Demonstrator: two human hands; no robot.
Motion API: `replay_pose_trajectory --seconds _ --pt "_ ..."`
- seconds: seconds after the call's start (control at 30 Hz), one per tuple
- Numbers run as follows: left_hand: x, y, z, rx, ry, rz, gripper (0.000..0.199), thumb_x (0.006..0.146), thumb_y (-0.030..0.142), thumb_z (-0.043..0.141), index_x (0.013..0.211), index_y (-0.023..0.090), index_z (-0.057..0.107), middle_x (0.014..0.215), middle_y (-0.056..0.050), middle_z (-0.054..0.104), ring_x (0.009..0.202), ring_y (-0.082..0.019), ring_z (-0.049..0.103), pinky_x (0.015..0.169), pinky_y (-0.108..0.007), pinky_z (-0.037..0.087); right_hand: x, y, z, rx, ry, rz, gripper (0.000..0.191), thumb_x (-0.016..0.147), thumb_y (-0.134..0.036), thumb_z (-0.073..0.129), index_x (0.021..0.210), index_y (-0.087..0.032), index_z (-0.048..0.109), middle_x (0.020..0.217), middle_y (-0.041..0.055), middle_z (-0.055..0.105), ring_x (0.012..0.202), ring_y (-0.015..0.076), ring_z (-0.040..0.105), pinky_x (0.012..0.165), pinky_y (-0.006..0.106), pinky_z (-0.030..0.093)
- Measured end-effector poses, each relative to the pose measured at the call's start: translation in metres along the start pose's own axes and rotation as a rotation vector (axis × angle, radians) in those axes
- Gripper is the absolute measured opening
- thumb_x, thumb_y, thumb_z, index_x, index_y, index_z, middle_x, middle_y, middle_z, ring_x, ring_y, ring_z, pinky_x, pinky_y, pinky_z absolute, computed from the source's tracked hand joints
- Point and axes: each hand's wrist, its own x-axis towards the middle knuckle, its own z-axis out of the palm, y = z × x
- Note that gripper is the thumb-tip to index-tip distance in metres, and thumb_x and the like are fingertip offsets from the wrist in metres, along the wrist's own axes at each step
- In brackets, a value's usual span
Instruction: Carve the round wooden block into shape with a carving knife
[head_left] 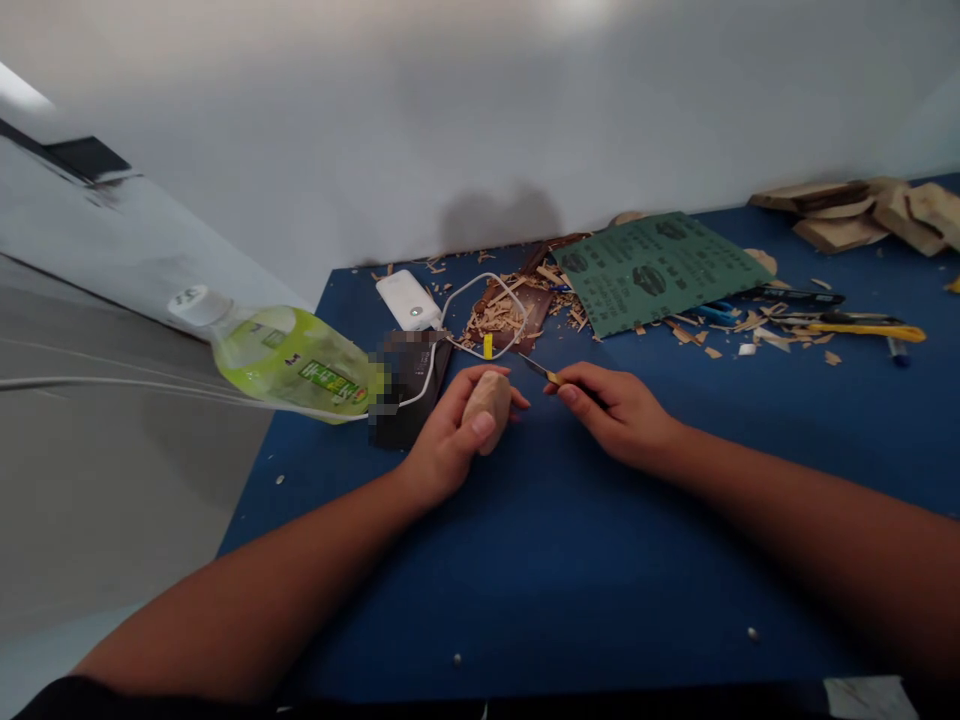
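Near the middle of the blue table [570, 560], my left hand [450, 435] is wrapped round a pale, rounded piece of wood [487, 405]. To its right, my right hand [619, 410] grips a small carving knife [551, 378] by its handle. The thin blade points up and to the left, and a short gap separates it from the wood. Wood shavings [499, 312] are heaped just beyond both hands, partly on a brown sheet.
A green-labelled bottle [292, 360], a white device [409, 300] and its cable stand at the left. Green sandpaper [660, 270] lies behind the right hand. A yellow cutter [870, 329] and wood blocks [840, 232] are at the right.
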Motion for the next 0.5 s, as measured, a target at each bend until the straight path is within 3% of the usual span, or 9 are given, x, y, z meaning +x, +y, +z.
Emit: replay_pose_trajectory --seconds 0.13,0.33,0.4,0.5 --pt "0.004 -0.003 0.000 -0.153 0.061 -0.073 0.057 0.093 0.062 0.064 0.127 0.017 0.061 0.123 -0.017 0.076 0.095 -0.028 0.075 0.088 -0.044 0.061 -0.002 0.002 0.004 0.024 -0.004 0.074 0.028 0.107 -0.047 0.056 0.120 -0.022 0.063 0.087 0.0001 0.067 0.071 0.0142 0.057 0.067 0.027 0.045" --pt "0.007 0.000 0.003 -0.180 0.123 -0.166 0.067 0.093 0.066 0.064 0.133 0.013 0.067 0.136 -0.021 0.072 0.088 -0.029 0.080 0.067 -0.034 0.063 0.000 0.005 0.006 -0.013 0.068 0.007 0.022 0.107 -0.042 0.057 0.115 -0.023 0.065 0.089 0.0005 0.066 0.072 0.0136 0.056 0.069 0.027 0.045" --pt "0.006 0.003 0.004 -0.142 0.116 -0.179 0.068 0.088 0.060 0.076 0.136 0.013 0.066 0.133 -0.021 0.074 0.089 -0.029 0.080 0.070 -0.034 0.064 0.001 0.005 0.005 -0.022 0.077 0.002 0.023 0.108 -0.042 0.057 0.116 -0.023 0.066 0.089 0.0005 0.067 0.072 0.0140 0.056 0.069 0.028 0.045" --pt "0.004 0.007 0.006 -0.057 0.087 -0.217 0.061 0.088 0.047 0.083 0.137 0.013 0.067 0.128 -0.018 0.077 0.094 -0.027 0.080 0.086 -0.037 0.066 0.001 0.003 0.003 -0.039 0.044 -0.006 0.024 0.109 -0.041 0.054 0.119 -0.023 0.067 0.097 0.0022 0.071 0.081 0.0156 0.062 0.076 0.029 0.047"
